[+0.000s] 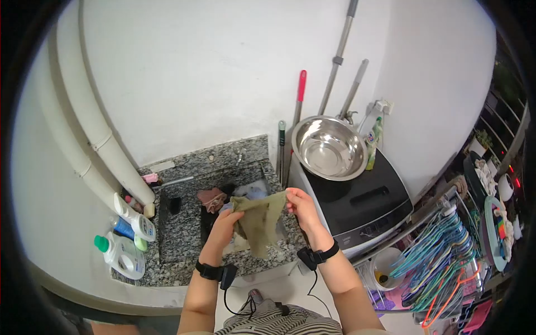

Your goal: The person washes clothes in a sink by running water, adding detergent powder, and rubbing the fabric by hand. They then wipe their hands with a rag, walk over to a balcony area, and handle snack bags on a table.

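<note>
Between my two hands an olive-green cloth is stretched out, with darker damp patches on it. My left hand pinches its left edge, and my right hand grips the upper right corner. The cloth hangs over the granite sink, hiding part of the basin. Behind it, a pinkish-brown cloth and a pale bluish cloth lie in the sink, along with dark fabric. What kind of garment I hold cannot be made out.
Detergent bottles stand at the sink's left. On the right, a steel basin rests on a black-topped washing machine, beside a green bottle. Many hangers hang at the lower right. Mop poles lean on the wall.
</note>
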